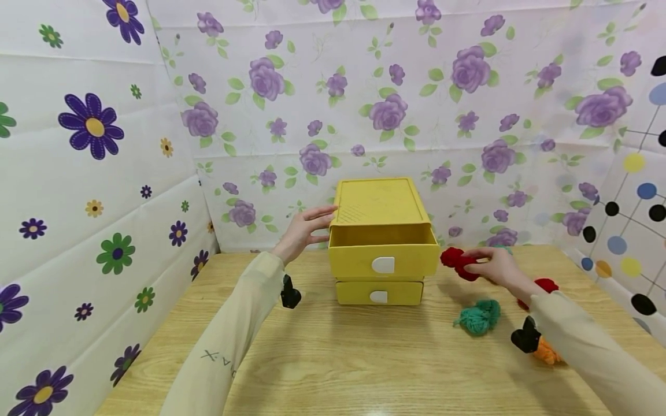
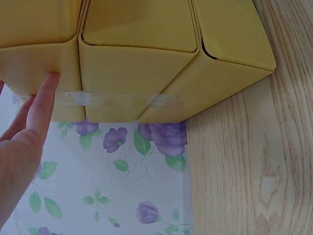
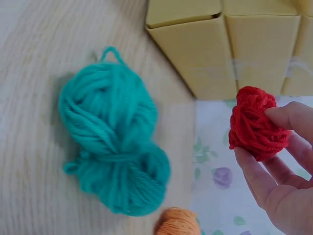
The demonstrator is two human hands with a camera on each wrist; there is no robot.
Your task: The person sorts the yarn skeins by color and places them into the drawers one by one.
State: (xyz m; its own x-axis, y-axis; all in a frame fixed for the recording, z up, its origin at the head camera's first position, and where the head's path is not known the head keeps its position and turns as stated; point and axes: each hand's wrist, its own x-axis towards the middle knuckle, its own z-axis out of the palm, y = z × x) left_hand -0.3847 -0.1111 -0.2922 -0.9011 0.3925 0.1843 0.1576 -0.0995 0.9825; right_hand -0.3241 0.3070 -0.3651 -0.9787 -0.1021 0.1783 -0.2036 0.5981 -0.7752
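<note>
While our left hand [image 1: 306,228] rests extended fingers against the left side of the yellow two-drawer cabinet [image 1: 380,202], its upper drawer [image 1: 354,263] pulled out, we see the grip of our right hand [image 1: 491,268] clamped on a red yarn skein [image 3: 255,125]. Pinched between thumb and fingers, the skein juts past the fingertips, raised above the bench [image 1: 364,358] just right of the upper drawer.

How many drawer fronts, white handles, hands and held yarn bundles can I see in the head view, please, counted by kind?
Drawer fronts: 2, open drawer's front and lower front
White handles: 2, upper handle and lower handle
Hands: 2, left hand and right hand
Held yarn bundles: 1, red yarn bundle
Total: 7
</note>
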